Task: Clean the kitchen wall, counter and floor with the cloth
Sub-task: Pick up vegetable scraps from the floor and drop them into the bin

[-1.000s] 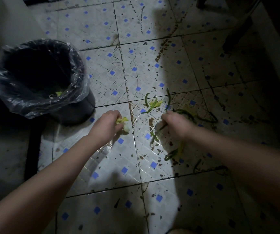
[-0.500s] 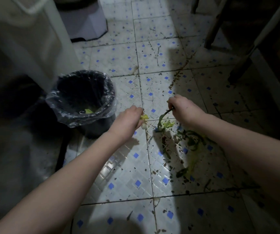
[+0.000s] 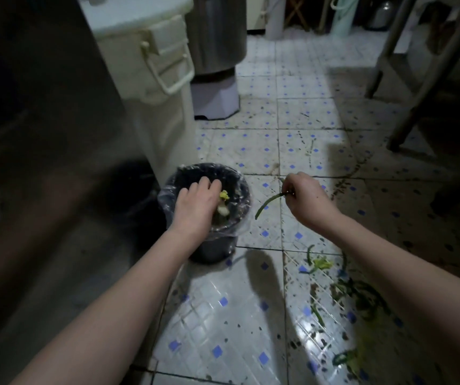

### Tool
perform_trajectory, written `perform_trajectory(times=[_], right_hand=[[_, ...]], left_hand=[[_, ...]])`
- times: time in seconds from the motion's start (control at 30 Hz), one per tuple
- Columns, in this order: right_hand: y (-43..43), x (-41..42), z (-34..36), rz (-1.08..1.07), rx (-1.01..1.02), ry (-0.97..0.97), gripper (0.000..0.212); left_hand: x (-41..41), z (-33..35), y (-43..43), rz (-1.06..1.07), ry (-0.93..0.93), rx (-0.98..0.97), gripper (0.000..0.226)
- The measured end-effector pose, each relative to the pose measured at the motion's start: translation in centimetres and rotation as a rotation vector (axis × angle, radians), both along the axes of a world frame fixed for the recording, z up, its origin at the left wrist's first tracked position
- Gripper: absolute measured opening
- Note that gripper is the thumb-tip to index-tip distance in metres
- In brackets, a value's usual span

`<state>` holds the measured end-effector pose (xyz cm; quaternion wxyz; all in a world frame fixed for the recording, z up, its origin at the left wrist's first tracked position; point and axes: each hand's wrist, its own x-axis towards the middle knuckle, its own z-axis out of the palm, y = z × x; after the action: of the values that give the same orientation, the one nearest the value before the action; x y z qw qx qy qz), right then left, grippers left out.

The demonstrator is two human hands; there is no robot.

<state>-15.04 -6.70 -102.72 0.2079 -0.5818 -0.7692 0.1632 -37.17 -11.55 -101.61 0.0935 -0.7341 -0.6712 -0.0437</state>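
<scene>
While the left hand was beside the bin half a second ago, it is now right over the bin's mouth. The yellow-white scrap shows at the thumb side of this hand, but I cannot tell if the fingers pinch it or have let it go. The bin is round and dark, lined with a thin, crinkled clear bag folded over its rim. To the right of the bin, the right hand has risen from the floor and pinches a green stem, a long limp strip that hangs in a curve toward the bin. I judge that the loose waste is being collected first, so the wiping has not begun; the cloth is not in view. Near and further right, more green scraps lie scattered, thin and bent. The floor tiles are glossy, white with small blue diamonds and many dark spots.
</scene>
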Motion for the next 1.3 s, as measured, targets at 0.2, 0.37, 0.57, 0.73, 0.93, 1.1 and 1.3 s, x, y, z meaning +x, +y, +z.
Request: perform_trajectory(times=[0.2, 0.37, 0.57, 0.73, 0.93, 1.1, 1.3], right_hand=[[0.5, -3.7, -0.3, 0.083, 0.047, 0.048, 0.017], [0.3, -6.2, -0.7, 0.14, 0.034, 0.064, 0.014], [0.6, -9.5, -0.6, 0.154, 0.052, 0.092, 0.016], [0.4, -12.2, -0.9, 0.183, 0.037, 0.099, 0.019], [-0.1, -11.8, -1.3, 0.244, 0.005, 0.013, 0.028], [-0.3, -8.3, -1.3, 0.152, 0.029, -0.094, 0.029], [-1.6, -2.2, -2.0, 0.085, -0.034, -0.196, 0.039]], left_hand=[[-2.6, -0.2, 0.3, 0.084, -0.112, -0.002, 0.035], [-3.9, -1.1, 0.1, 0.039, -0.22, -0.068, 0.055], [-5.3, -1.6, -1.2, 0.087, -0.222, -0.065, 0.06], [-5.9, -1.5, -2.3, 0.118, -0.253, -0.019, 0.055], [-6.3, -1.3, -2.8, 0.153, -0.232, 0.02, 0.041], [-4.5, -1.3, -2.3, 0.123, -0.13, 0.012, 0.037], [0.1, -1.5, -1.4, 0.023, -0.126, -0.013, 0.028]])
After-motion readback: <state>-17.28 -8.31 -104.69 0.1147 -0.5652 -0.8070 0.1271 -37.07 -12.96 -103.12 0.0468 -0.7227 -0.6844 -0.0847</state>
